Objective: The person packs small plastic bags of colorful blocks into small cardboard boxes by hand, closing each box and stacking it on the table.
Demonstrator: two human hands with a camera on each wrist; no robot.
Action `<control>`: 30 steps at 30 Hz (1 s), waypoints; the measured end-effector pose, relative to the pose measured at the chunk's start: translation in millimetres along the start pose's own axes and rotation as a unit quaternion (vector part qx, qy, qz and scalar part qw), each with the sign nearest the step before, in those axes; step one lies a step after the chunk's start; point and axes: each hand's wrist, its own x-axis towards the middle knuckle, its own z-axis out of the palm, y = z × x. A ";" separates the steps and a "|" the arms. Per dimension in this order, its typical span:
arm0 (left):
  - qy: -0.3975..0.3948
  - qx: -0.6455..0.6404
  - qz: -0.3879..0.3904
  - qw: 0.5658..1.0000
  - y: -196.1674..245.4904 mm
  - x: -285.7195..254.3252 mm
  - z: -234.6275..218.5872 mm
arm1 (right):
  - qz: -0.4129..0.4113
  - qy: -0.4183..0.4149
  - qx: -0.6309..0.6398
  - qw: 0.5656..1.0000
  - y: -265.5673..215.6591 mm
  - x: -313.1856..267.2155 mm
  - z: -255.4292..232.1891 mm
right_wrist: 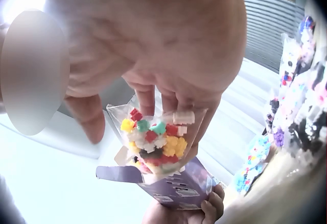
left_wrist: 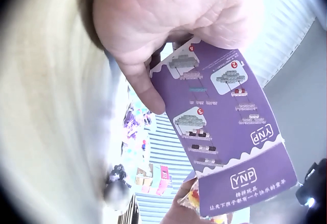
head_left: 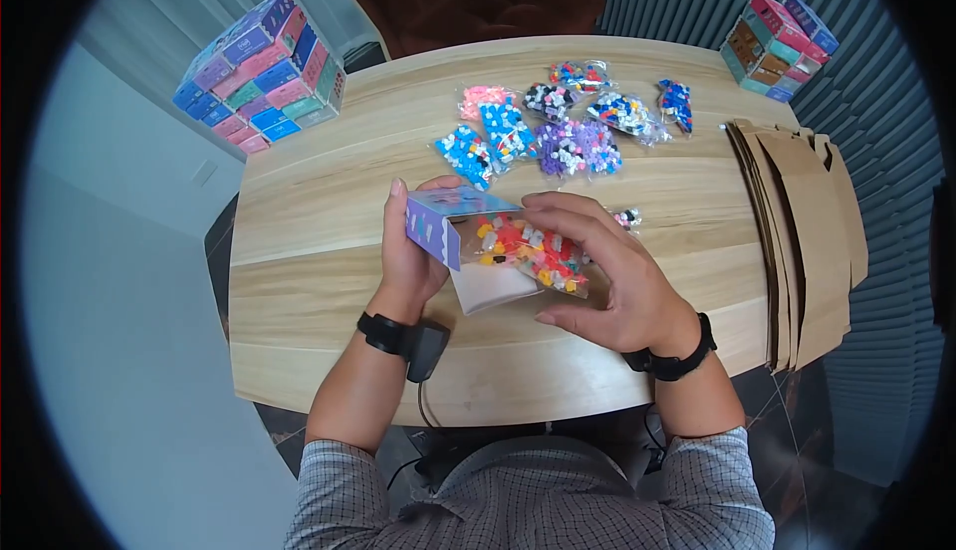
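Note:
My left hand [head_left: 410, 263] grips a small purple cardboard box [head_left: 432, 233], thumb on one side and fingers behind. The box is tilted with its end flap open; printed assembly steps and YNP lettering show on its side in the left wrist view. A clear bag of red, yellow, white and teal toy bricks [head_left: 533, 249] sticks partly out of the open end. My right hand [head_left: 637, 291] is at that end, its fingers lying along the far side of the bag [right_wrist: 153, 139]. The right thumb stands apart from the bag.
Several bags of bricks [head_left: 578, 147] lie across the table's middle and far side. Stacked boxes stand at the far left [head_left: 264, 77] and far right [head_left: 777, 47]. Flattened brown cardboard [head_left: 812, 241] leans over the right edge. A brown chair [head_left: 468, 2] is behind the table.

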 end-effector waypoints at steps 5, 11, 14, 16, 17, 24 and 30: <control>0.000 0.007 -0.003 1.000 -0.4 0.3 0.0 | 0.013 0.043 -0.034 0.998 6.9 -2.4 7.7; -0.011 0.024 0.003 1.000 -1.4 0.6 -1.2 | -0.091 0.094 -0.152 0.980 15.8 0.0 12.8; -0.012 0.021 -0.006 1.000 1.6 -1.2 2.2 | -0.107 0.096 -0.195 0.970 10.6 1.2 11.5; -0.014 0.023 -0.006 1.000 1.1 -1.5 2.0 | -0.111 0.097 -0.221 0.964 8.7 0.9 11.6; -0.016 0.029 0.000 0.999 -0.5 -0.9 1.8 | -0.113 0.098 -0.238 0.960 8.1 1.1 11.6; -0.068 0.029 -0.007 0.997 -5.2 0.2 -4.7 | -0.163 0.091 -0.273 0.944 11.3 0.7 19.4; -0.069 0.069 0.004 0.995 -3.1 -2.3 -0.4 | -0.146 0.136 -0.181 0.963 9.4 3.2 34.2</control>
